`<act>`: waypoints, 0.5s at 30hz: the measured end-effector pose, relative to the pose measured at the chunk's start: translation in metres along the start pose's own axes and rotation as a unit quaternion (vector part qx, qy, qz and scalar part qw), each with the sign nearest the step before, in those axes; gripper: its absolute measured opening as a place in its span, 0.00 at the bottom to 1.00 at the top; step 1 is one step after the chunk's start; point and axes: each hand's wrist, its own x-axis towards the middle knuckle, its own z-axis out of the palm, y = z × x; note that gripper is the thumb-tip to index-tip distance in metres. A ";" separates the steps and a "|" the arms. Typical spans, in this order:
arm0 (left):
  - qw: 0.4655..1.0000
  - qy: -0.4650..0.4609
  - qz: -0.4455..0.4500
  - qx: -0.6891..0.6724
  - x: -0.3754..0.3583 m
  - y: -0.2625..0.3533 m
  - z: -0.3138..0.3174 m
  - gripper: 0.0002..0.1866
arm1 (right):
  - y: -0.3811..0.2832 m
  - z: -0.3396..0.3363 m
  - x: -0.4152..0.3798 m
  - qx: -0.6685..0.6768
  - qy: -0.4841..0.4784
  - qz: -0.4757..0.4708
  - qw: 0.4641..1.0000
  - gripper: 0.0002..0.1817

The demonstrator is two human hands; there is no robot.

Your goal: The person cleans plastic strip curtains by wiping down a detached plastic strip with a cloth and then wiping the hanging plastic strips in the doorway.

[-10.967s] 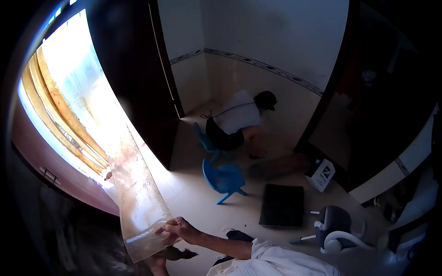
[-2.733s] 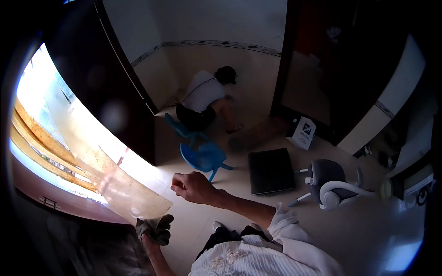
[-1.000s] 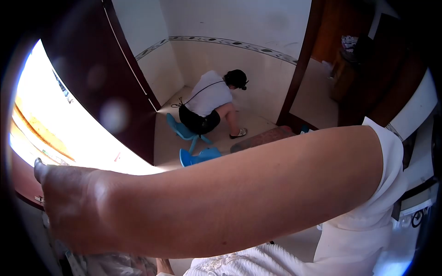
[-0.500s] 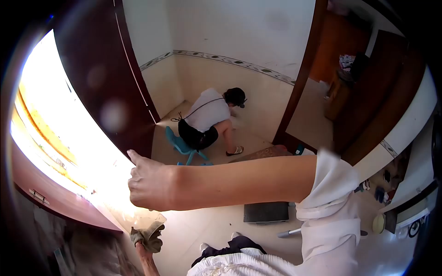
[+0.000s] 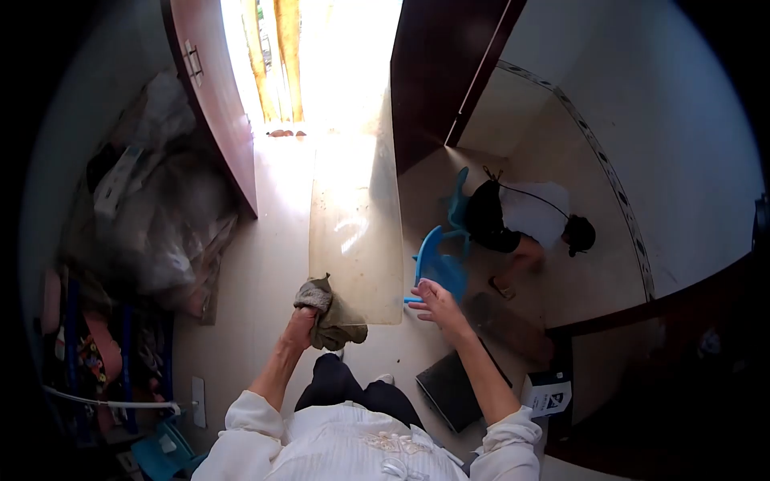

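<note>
My left hand [image 5: 303,322] is closed around a crumpled grey-green cloth [image 5: 337,321], which hangs to the right of the fist. Beneath and beyond the cloth lies a long, pale, see-through sheet [image 5: 353,232], stretching from the bright doorway toward me. My right hand [image 5: 434,303] has its fingers apart and holds nothing. It appears in front of the lower edge of a blue plastic chair [image 5: 439,268]; whether they touch I cannot tell.
A person in a white top [image 5: 536,210] crouches at the right by the tiled wall. A door [image 5: 220,96] stands at the left beside plastic-wrapped items [image 5: 172,216]. A dark flat box [image 5: 457,389] and a white-labelled box [image 5: 548,394] are on the floor.
The view has swung left toward the doorway. My right arm no longer stretches across the picture, and its fingers have spread. The cloth is still in my left hand.
</note>
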 end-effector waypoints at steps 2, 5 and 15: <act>0.999 0.019 0.029 0.033 0.009 -0.012 -0.022 0.13 | 0.003 0.018 0.010 0.024 -0.024 0.014 0.999 0.48; 0.999 0.046 0.022 0.015 -0.001 -0.004 -0.006 0.13 | 0.004 0.045 0.027 0.084 -0.034 0.027 0.995 0.45; 0.993 0.070 0.040 -0.085 -0.003 -0.004 0.004 0.19 | -0.013 0.096 0.082 0.177 0.102 -0.029 0.979 0.17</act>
